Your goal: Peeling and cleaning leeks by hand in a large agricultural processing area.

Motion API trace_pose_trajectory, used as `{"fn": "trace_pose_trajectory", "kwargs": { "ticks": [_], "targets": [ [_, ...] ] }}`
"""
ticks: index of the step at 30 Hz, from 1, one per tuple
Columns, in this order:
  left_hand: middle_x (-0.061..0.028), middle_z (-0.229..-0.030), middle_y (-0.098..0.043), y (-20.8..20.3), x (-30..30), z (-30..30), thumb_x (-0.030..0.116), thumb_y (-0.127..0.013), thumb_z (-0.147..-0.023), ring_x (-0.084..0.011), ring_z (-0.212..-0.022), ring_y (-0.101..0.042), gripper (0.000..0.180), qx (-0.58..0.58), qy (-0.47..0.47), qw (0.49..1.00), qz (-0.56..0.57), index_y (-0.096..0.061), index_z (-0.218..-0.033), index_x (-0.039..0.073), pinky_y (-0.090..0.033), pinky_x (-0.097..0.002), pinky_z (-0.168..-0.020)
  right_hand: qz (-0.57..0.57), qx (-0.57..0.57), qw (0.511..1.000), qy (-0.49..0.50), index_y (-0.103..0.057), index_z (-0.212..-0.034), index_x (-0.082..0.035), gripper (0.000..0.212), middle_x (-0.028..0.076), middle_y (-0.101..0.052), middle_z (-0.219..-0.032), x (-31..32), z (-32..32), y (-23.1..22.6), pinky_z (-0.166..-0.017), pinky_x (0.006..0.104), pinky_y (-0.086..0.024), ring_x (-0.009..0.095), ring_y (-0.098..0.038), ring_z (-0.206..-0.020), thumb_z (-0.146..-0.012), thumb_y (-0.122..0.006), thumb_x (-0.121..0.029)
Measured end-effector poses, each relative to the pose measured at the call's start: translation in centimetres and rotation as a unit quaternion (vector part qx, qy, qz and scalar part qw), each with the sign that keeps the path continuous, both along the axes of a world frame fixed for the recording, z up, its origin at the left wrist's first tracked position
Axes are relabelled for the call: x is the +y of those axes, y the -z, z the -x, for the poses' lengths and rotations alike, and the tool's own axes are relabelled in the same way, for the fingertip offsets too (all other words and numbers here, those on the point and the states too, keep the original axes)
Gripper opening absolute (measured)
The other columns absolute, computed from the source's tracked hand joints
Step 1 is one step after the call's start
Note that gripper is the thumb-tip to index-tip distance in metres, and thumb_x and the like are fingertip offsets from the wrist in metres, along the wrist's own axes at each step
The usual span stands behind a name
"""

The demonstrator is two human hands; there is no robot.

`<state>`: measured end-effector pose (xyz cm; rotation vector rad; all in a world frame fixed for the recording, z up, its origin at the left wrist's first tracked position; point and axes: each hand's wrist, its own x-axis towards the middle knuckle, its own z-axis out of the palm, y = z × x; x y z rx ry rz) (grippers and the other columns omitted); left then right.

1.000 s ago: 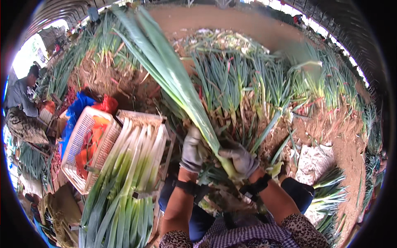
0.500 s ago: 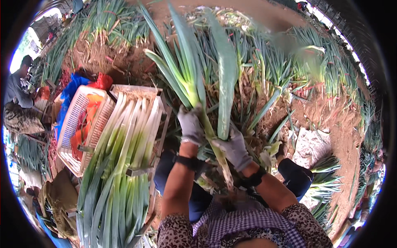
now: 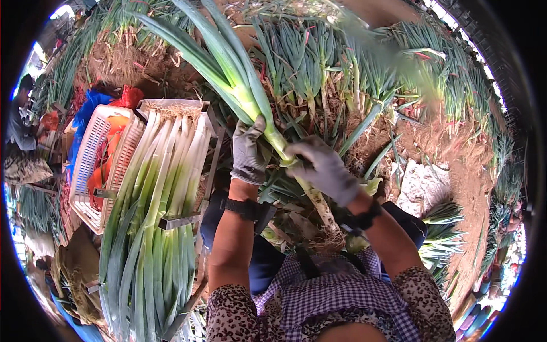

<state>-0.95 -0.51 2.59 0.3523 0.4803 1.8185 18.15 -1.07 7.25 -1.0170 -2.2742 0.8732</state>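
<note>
I hold one long leek (image 3: 239,91) slanting across my lap, green leaves up to the left, white stalk and hairy roots (image 3: 327,239) down by my apron. My left hand (image 3: 249,149), in a grey glove, grips the stalk just below the leaves. My right hand (image 3: 325,168), also gloved, is closed around the stalk lower down. A metal frame (image 3: 181,219) to my left holds several cleaned leeks (image 3: 154,228) laid side by side.
A white plastic crate (image 3: 94,165) with orange things stands left of the frame. Heaps of uncleaned leeks (image 3: 342,68) lie in front on the soil. Another person (image 3: 20,122) crouches at the far left. A white sack (image 3: 424,185) lies on the right.
The leek has tilted so that its leaves now point up to the left. My right hand has slid along the stalk; my left hand still grips below the leaves.
</note>
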Motion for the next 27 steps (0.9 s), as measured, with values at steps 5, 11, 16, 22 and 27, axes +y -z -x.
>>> {"fn": "trace_pose_trajectory", "kwargs": {
  "ticks": [5, 11, 16, 22, 27],
  "targets": [
    [-0.0120, -0.098, -0.065, 1.3, 0.3, 3.3, 0.010, -0.059, -0.098, -0.0255, -0.083, -0.067, 0.025, 0.063, -0.085, 0.994, 0.037, -0.054, -0.120, -0.001, -0.059, -0.0467, -0.080, 0.162, -0.133, 0.969, -0.132, -0.067, -0.102, -0.008, 0.019, 0.013, -0.065, -0.093, -5.3, -5.9, 2.2, -0.072, 0.0389, -0.052, 0.025, -0.066, -0.090, -0.092, -0.067, -0.024],
    [-0.0133, -0.099, -0.064, 0.4, -0.2, 3.8, 0.014, -0.060, -0.098, -0.0273, -0.090, -0.066, 0.027, 0.063, -0.009, 0.998, -0.026, -0.055, -0.121, 0.000, -0.056, -0.0505, -0.091, 0.243, -0.237, 0.937, -0.088, -0.069, -0.110, -0.009, 0.032, 0.011, -0.071, -0.095, -3.5, -9.8, 1.5, -0.072, 0.0359, -0.055, 0.022, -0.068, -0.090, -0.100, -0.057, -0.037],
    [-0.0140, -0.112, -0.062, -0.4, -0.3, -0.4, 0.032, -0.066, -0.095, -0.0322, -0.105, -0.065, 0.050, -0.099, 0.163, 0.969, -0.156, -0.051, -0.131, 0.001, -0.044, -0.0600, -0.105, 0.531, 0.252, 0.808, 0.034, -0.062, -0.118, 0.000, 0.041, 0.011, -0.072, -0.100, -1.2, -1.4, -1.7, -0.075, 0.0342, -0.054, 0.023, -0.069, -0.083, -0.094, -0.068, -0.033],
    [-0.0149, -0.121, -0.063, -0.7, -1.0, -0.4, 0.025, -0.069, -0.093, -0.0283, -0.109, -0.064, 0.053, 0.102, 0.057, 0.993, -0.035, -0.049, -0.137, 0.001, -0.053, -0.0488, -0.096, 0.083, -0.034, 0.996, -0.019, -0.056, -0.122, 0.004, 0.049, 0.010, -0.068, -0.110, -1.3, 0.5, 3.1, -0.084, 0.0363, -0.051, 0.020, -0.064, -0.094, -0.086, -0.077, -0.022],
    [-0.0134, -0.113, -0.067, -0.5, -0.9, -0.6, 0.015, -0.066, -0.095, -0.0267, -0.099, -0.068, 0.039, 0.072, 0.079, 0.994, -0.004, -0.055, -0.127, -0.003, -0.057, -0.0449, -0.090, 0.364, 0.233, 0.902, -0.008, -0.057, -0.122, 0.002, 0.046, 0.004, -0.062, -0.112, 0.3, 2.4, 0.8, -0.094, 0.0293, -0.045, 0.014, -0.057, -0.103, -0.085, -0.077, -0.017]
  ]
}}
